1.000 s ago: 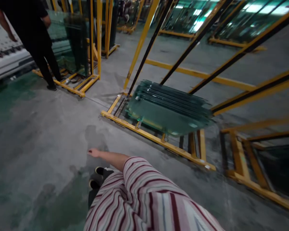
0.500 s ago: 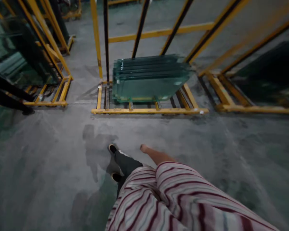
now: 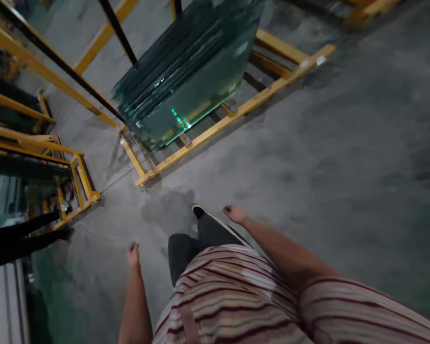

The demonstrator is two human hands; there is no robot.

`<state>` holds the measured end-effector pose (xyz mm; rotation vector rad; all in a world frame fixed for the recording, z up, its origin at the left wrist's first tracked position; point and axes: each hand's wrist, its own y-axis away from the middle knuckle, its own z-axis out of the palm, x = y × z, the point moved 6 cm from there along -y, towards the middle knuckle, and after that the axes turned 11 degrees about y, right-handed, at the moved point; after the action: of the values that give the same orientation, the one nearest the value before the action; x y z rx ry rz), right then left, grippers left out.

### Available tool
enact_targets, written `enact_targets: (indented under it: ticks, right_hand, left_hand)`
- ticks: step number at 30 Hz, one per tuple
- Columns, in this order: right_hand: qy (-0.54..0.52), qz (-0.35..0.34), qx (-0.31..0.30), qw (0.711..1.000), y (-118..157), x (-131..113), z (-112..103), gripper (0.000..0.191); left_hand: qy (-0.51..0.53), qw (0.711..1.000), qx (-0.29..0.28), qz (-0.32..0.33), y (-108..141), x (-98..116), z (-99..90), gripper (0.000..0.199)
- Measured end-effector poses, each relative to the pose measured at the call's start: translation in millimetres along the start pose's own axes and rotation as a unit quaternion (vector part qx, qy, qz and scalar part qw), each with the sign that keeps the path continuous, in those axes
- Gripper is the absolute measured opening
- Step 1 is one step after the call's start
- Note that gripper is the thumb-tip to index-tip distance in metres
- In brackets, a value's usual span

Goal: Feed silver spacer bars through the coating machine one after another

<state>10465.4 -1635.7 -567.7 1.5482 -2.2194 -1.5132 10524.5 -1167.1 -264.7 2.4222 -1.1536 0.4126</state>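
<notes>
Both hands bare, holding nothing: left hand (image 3: 133, 253) loosely curled, right hand (image 3: 233, 213) loosely open, above the floor (image 3: 308, 143). Glass panes (image 3: 186, 76) leaning in yellow rack (image 3: 215, 126) ahead, well apart.

No legible text anywhere (small pale stickers on the glass sheets (image 3: 189, 81) unreadable)

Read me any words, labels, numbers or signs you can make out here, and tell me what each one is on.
No text can be read in this view.
Pale sticker on the front pane of the leaning stack of green-tinted glass sheets: too blurred to read.
Small white tag on the corner of the yellow steel rack frame: too small to read.
Bright green dots low on the glass: a light reflection, not characters.
Both hands, left hand and right hand, are empty and carry no writing.
</notes>
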Motion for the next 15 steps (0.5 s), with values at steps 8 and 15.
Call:
enact_targets:
  ticks: [8,15]
  right_hand:
    - [-0.126,0.160,0.051,0.978,-78.3,15.1,66.0,0.045]
    - [-0.189,0.262,0.206,0.924,-148.5,-97.8,146.7,0.054]
  left_hand:
    - [-0.070,0.958,-0.237,0.143,-199.3,124.9,250.9,0.014]
    - [-0.156,0.880,-0.406,0.191,-319.2,75.6,302.0,0.011]
